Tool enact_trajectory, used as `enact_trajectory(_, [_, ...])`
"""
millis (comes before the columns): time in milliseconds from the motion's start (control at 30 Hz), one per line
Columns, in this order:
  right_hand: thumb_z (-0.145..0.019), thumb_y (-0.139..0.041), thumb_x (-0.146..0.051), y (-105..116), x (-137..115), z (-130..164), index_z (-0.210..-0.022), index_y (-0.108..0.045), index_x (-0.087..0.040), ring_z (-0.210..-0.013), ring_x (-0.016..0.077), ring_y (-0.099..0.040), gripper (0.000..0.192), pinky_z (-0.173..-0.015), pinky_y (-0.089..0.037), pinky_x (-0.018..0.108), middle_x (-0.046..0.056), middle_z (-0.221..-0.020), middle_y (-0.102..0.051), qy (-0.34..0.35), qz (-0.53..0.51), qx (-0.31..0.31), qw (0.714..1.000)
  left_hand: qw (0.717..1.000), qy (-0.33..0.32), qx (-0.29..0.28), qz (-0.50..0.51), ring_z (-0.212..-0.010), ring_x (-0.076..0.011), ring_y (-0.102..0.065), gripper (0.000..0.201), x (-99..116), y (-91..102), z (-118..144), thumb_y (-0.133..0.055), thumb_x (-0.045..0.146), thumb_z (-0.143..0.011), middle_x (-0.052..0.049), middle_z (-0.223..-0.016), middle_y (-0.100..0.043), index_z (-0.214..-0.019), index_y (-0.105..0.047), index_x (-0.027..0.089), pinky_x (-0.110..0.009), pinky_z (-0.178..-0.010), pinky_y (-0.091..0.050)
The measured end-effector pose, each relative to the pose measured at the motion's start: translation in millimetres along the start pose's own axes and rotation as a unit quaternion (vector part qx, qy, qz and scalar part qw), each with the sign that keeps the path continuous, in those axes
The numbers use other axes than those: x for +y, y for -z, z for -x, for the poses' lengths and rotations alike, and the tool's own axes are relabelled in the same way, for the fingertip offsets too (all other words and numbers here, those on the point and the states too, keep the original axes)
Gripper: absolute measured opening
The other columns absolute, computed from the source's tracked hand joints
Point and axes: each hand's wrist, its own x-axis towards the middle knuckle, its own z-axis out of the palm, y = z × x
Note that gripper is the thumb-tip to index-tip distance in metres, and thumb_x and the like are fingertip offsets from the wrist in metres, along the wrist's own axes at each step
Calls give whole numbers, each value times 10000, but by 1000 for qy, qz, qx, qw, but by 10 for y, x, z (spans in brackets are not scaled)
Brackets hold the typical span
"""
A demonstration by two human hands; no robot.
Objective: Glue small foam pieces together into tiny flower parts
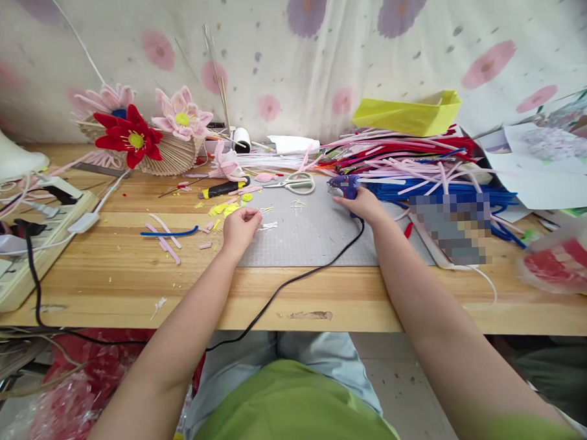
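Note:
My left hand [240,230] is closed in a pinch on thin pale strands [265,211] that stick out past the fingertips. A small bundle of white strands [269,226] lies just below them on the grey cutting mat [299,249], and more loose white strands [299,207] lie between my hands. My right hand [365,207] is wrapped around a purple-blue hot glue gun [344,184], its nozzle pointing left and a black cord trailing toward me. Whether the gun touches the mat I cannot tell. Yellow scraps [225,210] lie beside my left hand.
Scissors [299,183] and a utility knife [224,188] lie behind the hands. Red [133,137] and pink craft flowers [182,116] stand back left. Pipe cleaners [418,169] pile up at right, near a phone [450,232]. A power strip [41,237] sits left; the cord [286,282] crosses the table.

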Motion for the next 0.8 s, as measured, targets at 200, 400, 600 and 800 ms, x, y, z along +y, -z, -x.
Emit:
enact_trajectory(200, [-673,-636,-445,-142,-163,141,-797,-602,-172,-621,165,-562,302,-582,-450,313,50,-693,-618,-60,-117,61,989,1000,8,1,-26,-608,-157,-604,154,-8,18,2,-620,283,-688,-47,-679,-660,-757,-658,151,-261,-509,-476])
enact_trajectory(400, [-615,-692,-529,-227,-627,545,-765,-622,-173,-486,87,-458,393,-466,-380,244,12,-614,-595,12,-190,-189,963,999,-2,1,-55,-586,-140,-602,166,-26,19,-1,-617,292,-687,-37,-685,-662,-764,-664,152,-237,-494,-467])
enact_trajectory(600, [-649,-670,-545,-527,-722,715,-786,-652,-159,-577,114,-523,410,-573,-437,258,16,-639,-623,63,-145,-250,955,997,7,1,-73,-590,-133,-605,171,-5,22,17,-607,285,-693,-32,-689,-667,-779,-668,151,-226,-498,-469])
enact_trajectory(800, [-687,-653,-507,-579,-728,733,-911,-670,-148,-658,138,-566,424,-669,-464,277,23,-716,-656,92,-118,-235,960,996,-2,3,-88,-583,-137,-611,186,-19,4,7,-605,304,-702,-38,-695,-675,-785,-677,153,-227,-497,-459])
